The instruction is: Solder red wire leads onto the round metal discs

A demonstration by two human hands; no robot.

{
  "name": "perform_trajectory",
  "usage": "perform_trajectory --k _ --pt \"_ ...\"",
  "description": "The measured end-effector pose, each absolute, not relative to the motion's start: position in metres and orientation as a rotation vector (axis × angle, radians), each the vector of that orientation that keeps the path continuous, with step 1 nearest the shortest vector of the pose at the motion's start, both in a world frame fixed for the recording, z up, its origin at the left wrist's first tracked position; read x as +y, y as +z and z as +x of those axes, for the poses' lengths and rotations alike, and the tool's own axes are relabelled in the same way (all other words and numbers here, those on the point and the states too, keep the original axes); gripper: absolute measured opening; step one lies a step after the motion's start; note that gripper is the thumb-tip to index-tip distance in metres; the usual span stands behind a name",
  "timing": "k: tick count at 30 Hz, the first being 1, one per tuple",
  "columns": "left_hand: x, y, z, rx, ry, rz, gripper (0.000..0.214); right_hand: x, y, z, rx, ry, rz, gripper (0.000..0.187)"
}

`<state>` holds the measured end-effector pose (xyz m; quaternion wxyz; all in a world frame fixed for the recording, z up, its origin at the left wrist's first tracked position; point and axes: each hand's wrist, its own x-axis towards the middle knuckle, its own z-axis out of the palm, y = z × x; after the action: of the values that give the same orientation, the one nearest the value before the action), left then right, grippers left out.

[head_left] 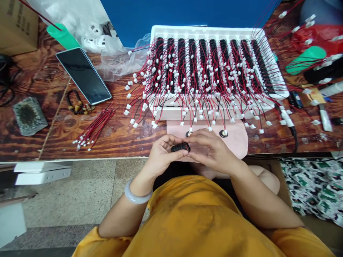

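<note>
A short row of black ridged discs (180, 147), pressed face to face, is between my two hands, above the front edge of the table. My left hand (163, 151) grips it with thumb and fingers along its length. Around its right end, my right hand (213, 148) has its thumb and fingers closed, though its fingertips are partly hidden. Behind them, a pink cloth (235, 139) carries two small round metal-centred parts, one being this disc (223, 133). A white foam tray (277, 84) holds several rows of black discs with red and black wires ending in white connectors.
A bundle of red wires (98, 123) lies left, near a phone (83, 75), a bead bracelet (76, 103) and a stone block (30, 116). A soldering-iron-like tool with cable (288, 119) and a green cup (305, 60) are right. Wires overhang the tray's front.
</note>
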<state>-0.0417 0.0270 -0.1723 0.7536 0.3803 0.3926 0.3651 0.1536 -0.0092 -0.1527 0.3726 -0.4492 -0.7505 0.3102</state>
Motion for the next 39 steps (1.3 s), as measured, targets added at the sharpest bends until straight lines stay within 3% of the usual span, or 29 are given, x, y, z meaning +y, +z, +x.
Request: perform_trajectory --k 6,11,17,30,39 --pt "0.028 -0.175 -0.046 0.873 0.765 0.906 0.036 -0.004 -0.151 0.16 -1.939 0.931 -1.075 0.023" --pt "0.029 -0.173 -0.048 0.847 0.716 0.78 0.037 -0.005 -0.161 0.165 -1.693 1.132 -1.152 0.032" --pt "0.029 -0.176 -0.049 0.875 0.75 0.77 0.039 -0.004 -0.169 0.17 -1.638 1.14 -1.221 0.036" --pt "0.034 -0.178 -0.064 0.975 0.899 0.78 0.037 0.015 -0.172 0.153 -1.919 0.708 -1.478 0.017" --pt "0.033 -0.178 -0.063 1.014 0.901 0.659 0.041 0.028 -0.185 0.139 -1.98 0.626 -1.687 0.021"
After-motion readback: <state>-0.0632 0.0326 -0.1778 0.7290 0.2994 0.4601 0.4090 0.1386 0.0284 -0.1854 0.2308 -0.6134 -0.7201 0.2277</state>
